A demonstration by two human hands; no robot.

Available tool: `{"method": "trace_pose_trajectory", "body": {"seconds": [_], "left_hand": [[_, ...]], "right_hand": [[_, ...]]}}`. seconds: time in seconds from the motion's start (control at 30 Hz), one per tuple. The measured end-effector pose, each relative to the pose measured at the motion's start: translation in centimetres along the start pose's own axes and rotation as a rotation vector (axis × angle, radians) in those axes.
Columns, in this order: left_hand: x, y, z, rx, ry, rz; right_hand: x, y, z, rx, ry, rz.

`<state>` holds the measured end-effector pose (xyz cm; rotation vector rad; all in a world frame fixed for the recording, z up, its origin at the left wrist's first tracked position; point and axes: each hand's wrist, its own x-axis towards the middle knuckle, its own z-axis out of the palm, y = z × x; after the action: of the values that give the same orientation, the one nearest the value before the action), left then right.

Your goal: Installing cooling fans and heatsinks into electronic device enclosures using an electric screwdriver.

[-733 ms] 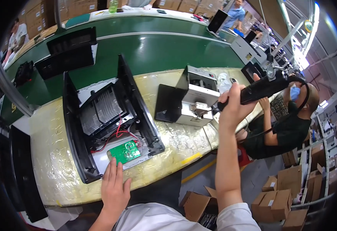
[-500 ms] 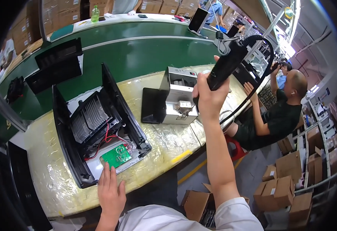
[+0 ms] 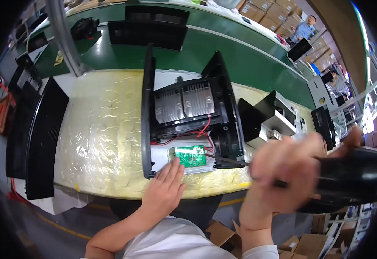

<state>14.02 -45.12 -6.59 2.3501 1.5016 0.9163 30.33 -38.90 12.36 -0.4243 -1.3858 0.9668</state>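
Note:
An opened black appliance housing [image 3: 146, 125] lies on the bench in front of me, with ribbed metal heating elements [image 3: 184, 103] and red wires [image 3: 205, 126] inside. A green circuit board [image 3: 190, 156] sits at its near end. My left hand [image 3: 164, 187] rests there with fingers stretched out, the fingertips at the board's left near corner. My right hand [image 3: 283, 172], smeared by motion, is wrapped round a black electric screwdriver [image 3: 352, 179] held sideways. Its long thin bit [image 3: 227, 160] reaches left over the housing's edge to the board's right side; whether the tip touches a screw I cannot tell.
A metal box-shaped unit [image 3: 279, 118] stands right of the housing. Black panels [image 3: 46, 138] lean at the left, and more black panels [image 3: 147, 32] lie on the green conveyor [image 3: 231, 45]. A metal post [image 3: 61, 39] rises at the back left. Cardboard boxes [image 3: 223, 233] stand on the floor.
My right hand has brought the screwdriver down from above the bench, turning it so its bit points at the circuit board. My view has swung left. My left hand stays by the board.

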Motion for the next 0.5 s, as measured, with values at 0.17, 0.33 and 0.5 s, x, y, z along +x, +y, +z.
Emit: {"method": "trace_pose_trajectory", "body": {"seconds": [0.17,0.33,0.5], "left_hand": [[-0.3,0.2,0.4,0.027,0.021,0.013],[-0.2,0.8,0.0,-0.028,0.016,-0.017],[-0.2,1.0,0.1,-0.013,0.003,-0.033]], "right_hand": [[-0.5,9.3,0.6,-0.272,0.009,-0.107],[-0.2,11.1,0.5,-0.268,-0.036,-0.100],[0.0,11.5,0.7,-0.233,-0.062,-0.064]]}}
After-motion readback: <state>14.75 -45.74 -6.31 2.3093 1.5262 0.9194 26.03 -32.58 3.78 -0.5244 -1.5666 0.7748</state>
